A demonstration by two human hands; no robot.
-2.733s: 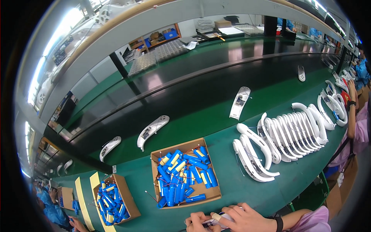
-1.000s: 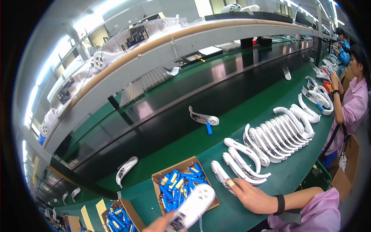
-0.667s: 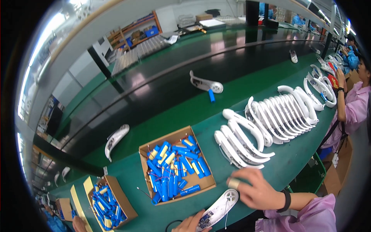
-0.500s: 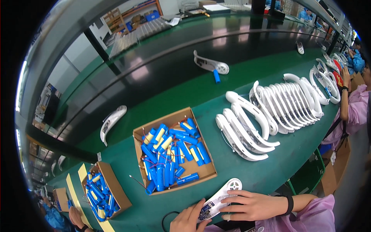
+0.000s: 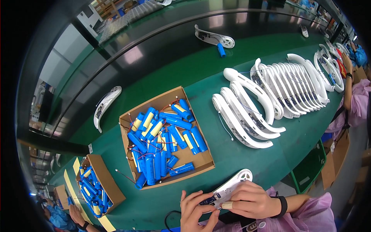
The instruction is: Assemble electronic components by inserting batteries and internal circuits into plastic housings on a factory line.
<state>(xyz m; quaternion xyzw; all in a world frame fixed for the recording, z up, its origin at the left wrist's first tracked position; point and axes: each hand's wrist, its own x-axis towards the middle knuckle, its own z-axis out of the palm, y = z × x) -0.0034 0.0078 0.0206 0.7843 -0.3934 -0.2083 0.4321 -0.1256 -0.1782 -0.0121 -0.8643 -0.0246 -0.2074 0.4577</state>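
Note:
At the near edge of the bench I hold a white curved plastic housing (image 5: 234, 181) with a round spoked end and a dark circuit board (image 5: 210, 198) inside. My left hand (image 5: 196, 212) grips its lower end, thumb on the near side and fingers on the far side. My right hand (image 5: 253, 200) is closed over the middle of the same housing, fingertips bent together beside the board; a light tape wraps one digit. Whether a small part is pinched there is hidden. Just beyond lies an open cardboard box (image 5: 208, 157) of blue cylindrical battery packs (image 5: 157, 165) with thin wires.
A second box (image 5: 112, 189) of blue packs stands at left. A row of white housings (image 5: 286, 87) stands at right. On the green strip beyond lie a housing (image 5: 103, 108) and another (image 5: 220, 40) with a blue pack. Other people's hands (image 5: 78, 217) show at both sides.
The view has tilted down, so the bench appears higher. My right fingers, spread across the housing before, are now bent together at its middle. My left hand still grips the lower end.

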